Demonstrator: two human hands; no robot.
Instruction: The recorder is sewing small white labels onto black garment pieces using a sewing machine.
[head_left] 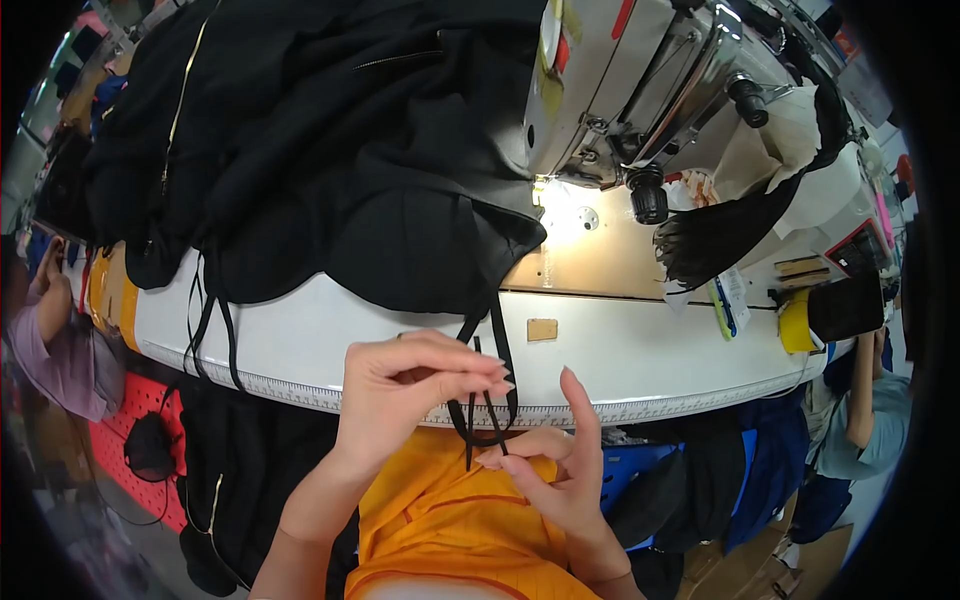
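Observation:
A black garment (400, 240) lies over the white table at the left of the sewing machine, and thin black straps hang from its near edge. One of these straps (507, 360) loops down past the table edge between my hands. My left hand (395, 385) is closed, thumb and fingertips pinching the black strap just above the ruled edge. Lower and to the right, my right hand (560, 475) pinches the strap near the bottom of the loop, its index finger raised. The strap ends are partly hidden by my fingers.
The sewing machine (620, 95) stands at the far right, its lamp lit. A small tan block (542, 330) lies on the table (640, 370). Black fabric strips (720, 240), pens (722, 310) and a yellow-and-black container (797, 322) are at right. People sit at both sides.

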